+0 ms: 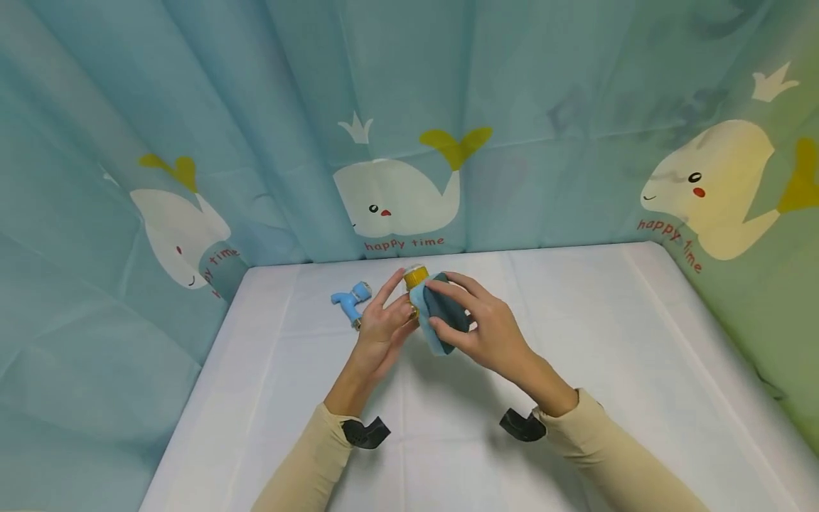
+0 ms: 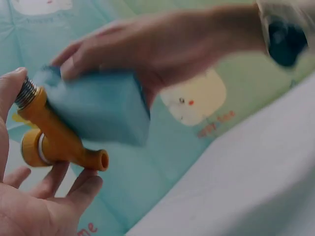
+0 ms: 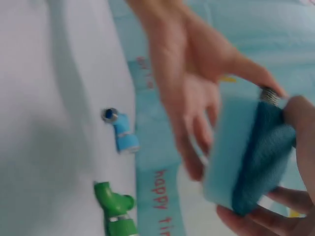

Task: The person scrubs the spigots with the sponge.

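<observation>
My left hand (image 1: 384,328) holds a yellow-orange tap (image 2: 61,132), the thumb at its threaded metal end and the fingertips under its body and spout. My right hand (image 1: 489,323) grips a blue sponge (image 2: 106,105), light blue with a darker, rough-looking face (image 3: 266,152). The sponge lies against the side of the tap, hiding most of it in the right wrist view. Both hands are raised over the white table, and the sponge is blurred in the left wrist view.
A light blue tap (image 1: 350,302) lies on the white table (image 1: 576,341), left of the hands. In the right wrist view a green tap (image 3: 117,209) lies near it. Behind the table hangs a blue-green curtain (image 1: 531,178) printed with whales.
</observation>
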### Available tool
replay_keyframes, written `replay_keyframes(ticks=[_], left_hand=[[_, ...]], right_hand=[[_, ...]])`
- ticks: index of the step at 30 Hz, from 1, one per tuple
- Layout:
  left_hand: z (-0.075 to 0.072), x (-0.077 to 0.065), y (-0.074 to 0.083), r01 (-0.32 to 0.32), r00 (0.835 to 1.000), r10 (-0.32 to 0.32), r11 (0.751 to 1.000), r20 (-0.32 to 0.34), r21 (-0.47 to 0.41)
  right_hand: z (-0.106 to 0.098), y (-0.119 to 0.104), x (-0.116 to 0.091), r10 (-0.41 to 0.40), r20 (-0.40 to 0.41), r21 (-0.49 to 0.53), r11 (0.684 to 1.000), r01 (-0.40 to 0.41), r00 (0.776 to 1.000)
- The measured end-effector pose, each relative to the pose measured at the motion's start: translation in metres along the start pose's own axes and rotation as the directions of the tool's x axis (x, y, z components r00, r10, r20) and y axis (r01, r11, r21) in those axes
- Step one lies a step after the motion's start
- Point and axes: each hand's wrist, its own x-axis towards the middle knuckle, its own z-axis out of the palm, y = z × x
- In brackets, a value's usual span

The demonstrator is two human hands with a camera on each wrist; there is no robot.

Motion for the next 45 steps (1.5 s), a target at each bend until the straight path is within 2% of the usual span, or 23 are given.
replay_keyframes(ticks=[2,4,6,10,12,14,16,18,22,23,26,29,30,32,36,39,42,45], left_hand=[[0.0,0.001,-0.002,-0.001,1.0,0.001,1.0,-0.001,-0.011],[0.0,0.001,-0.004,0.005,1.0,-0.006,1.0,-0.019,-0.022],[-0.001,0.001,-0.006,0.011,0.999,-0.012,1.0,-0.042,-0.027],[0.001,0.002,-0.008,0.03,0.997,-0.031,0.999,-0.075,-0.02],[0.002,0.003,-0.009,0.036,0.996,-0.036,0.999,-0.08,0.005],[0.003,0.004,-0.011,0.042,0.995,-0.04,0.999,-0.087,0.025],[0.004,0.003,-0.014,0.051,0.993,-0.047,0.998,-0.104,0.037],[0.004,0.003,-0.015,0.054,0.991,-0.048,0.997,-0.123,0.048],[0.011,0.004,-0.015,0.064,0.986,-0.058,0.997,-0.155,0.034],[0.013,0.004,-0.015,0.067,0.986,-0.06,0.997,-0.158,0.037],[0.016,0.004,-0.016,0.07,0.983,-0.067,0.997,-0.171,0.015],[0.016,0.002,-0.018,0.056,0.978,-0.054,0.998,-0.2,0.001],[0.016,0.002,-0.018,0.049,0.976,-0.049,0.999,-0.213,-0.003],[0.015,0.002,-0.019,0.037,0.97,-0.034,0.999,-0.24,0.008],[0.016,0.002,-0.018,0.025,0.968,-0.019,1.0,-0.249,0.019],[0.018,0.001,-0.016,0.008,0.971,-0.003,1.0,-0.237,0.021],[0.018,-0.001,-0.015,0.006,0.972,0.005,0.999,-0.237,0.046],[0.014,-0.001,-0.016,0.027,0.973,-0.01,0.997,-0.229,0.072]], right_hand=[[0.002,0.0,0.0,-0.01,0.009,-0.08,0.997,0.011,1.0],[0.003,0.003,-0.002,0.016,-0.003,-0.132,0.991,-0.017,1.0],[0.003,0.004,-0.003,0.037,-0.01,-0.089,0.995,-0.038,0.999],[0.005,-0.004,-0.003,0.02,0.004,0.088,0.996,-0.02,1.0],[0.007,-0.004,-0.003,0.018,0.016,0.079,0.997,-0.02,1.0],[0.007,-0.001,-0.005,0.043,0.029,-0.004,0.999,-0.043,0.999],[0.006,0.004,-0.007,0.064,0.008,-0.069,0.996,-0.063,0.998],[0.004,0.006,-0.007,0.075,-0.012,-0.041,0.996,-0.075,0.997],[0.006,-0.003,-0.004,0.051,-0.048,0.108,0.993,-0.045,0.998],[0.007,-0.004,-0.004,0.047,-0.046,0.108,0.993,-0.042,0.998],[0.012,-0.003,-0.006,0.074,-0.025,-0.014,0.997,-0.074,0.997],[0.014,0.004,-0.011,0.153,-0.016,-0.16,0.975,-0.154,0.988],[0.015,0.005,-0.012,0.179,-0.02,-0.165,0.97,-0.18,0.984],[0.015,0.005,-0.012,0.206,-0.032,-0.11,0.972,-0.208,0.978],[0.019,-0.001,-0.008,0.184,-0.062,0.027,0.983,-0.183,0.981],[0.023,-0.004,-0.008,0.194,-0.062,-0.05,0.979,-0.197,0.979],[0.024,0.001,-0.011,0.266,-0.045,-0.138,0.953,-0.269,0.963],[0.019,0.005,-0.014,0.322,-0.017,-0.147,0.936,-0.321,0.946]])
